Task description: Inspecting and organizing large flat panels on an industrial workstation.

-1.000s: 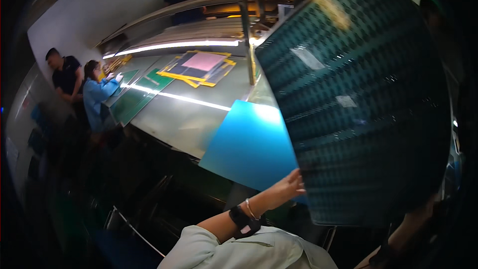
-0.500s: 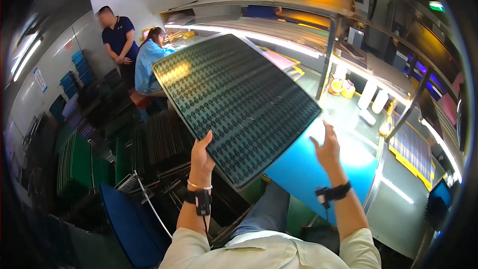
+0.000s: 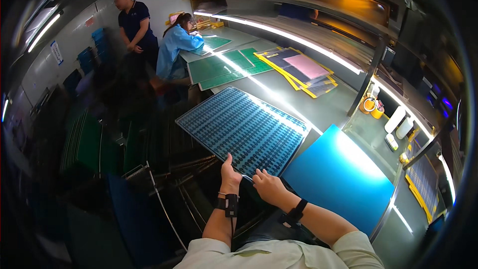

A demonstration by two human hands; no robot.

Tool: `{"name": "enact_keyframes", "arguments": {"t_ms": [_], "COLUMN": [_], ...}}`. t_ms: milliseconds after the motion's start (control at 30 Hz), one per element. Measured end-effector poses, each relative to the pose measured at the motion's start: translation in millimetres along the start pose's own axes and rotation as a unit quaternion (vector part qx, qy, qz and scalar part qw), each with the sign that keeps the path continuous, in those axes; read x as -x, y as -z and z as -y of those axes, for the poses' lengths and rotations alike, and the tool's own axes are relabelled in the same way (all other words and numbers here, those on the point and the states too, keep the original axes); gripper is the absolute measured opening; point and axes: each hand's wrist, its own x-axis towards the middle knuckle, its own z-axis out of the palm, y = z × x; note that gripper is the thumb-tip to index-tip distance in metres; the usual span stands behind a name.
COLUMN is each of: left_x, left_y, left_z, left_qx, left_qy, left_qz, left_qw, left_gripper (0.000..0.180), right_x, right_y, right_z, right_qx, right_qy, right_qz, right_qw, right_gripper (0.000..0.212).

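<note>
We held a large dark panel (image 3: 243,130), patterned with rows of small blue-green cells, nearly flat at the near edge of a long grey workbench (image 3: 318,107). Our left hand (image 3: 230,175) gripped its nearest edge, thumb on top; our right hand (image 3: 266,185) clasped the same edge just beside it. A bright blue sheet (image 3: 338,179) lay on the bench to the right. Farther along lay green mats (image 3: 224,67), a yellow-edged stack topped with pink (image 3: 302,69), and two people (image 3: 149,35) at the far end.
</note>
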Motion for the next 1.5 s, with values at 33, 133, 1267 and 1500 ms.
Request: {"name": "enact_keyframes", "arguments": {"t_ms": [33, 133, 1267, 1500], "left_x": [3, 14, -47, 30], "left_y": [-3, -19, 0, -28], "left_z": [-1, -4, 32, 47], "left_qx": [0.001, 0.024, -0.372, -0.557], "left_qy": [0.002, -0.021, -0.174, 0.018], "left_qz": [-0.001, 0.062, 0.029, 0.011], "left_qw": [1.0, 0.998, 0.911, 0.83], "left_gripper": [0.035, 0.058, 0.053, 0.03], "right_x": [-1, -7, 211, 276], "right_y": [-2, 7, 186, 139], "right_z": [-1, -2, -11, 16], "right_qx": [0.0, -0.018, 0.203, 0.093], "right_qy": [0.014, -0.009, -0.051, -0.133], "right_qz": [-0.011, 0.008, -0.203, -0.177], "right_qw": [1.0, 1.0, 0.957, 0.971], "right_gripper": [0.025, 0.014, 0.01, 0.011]}}
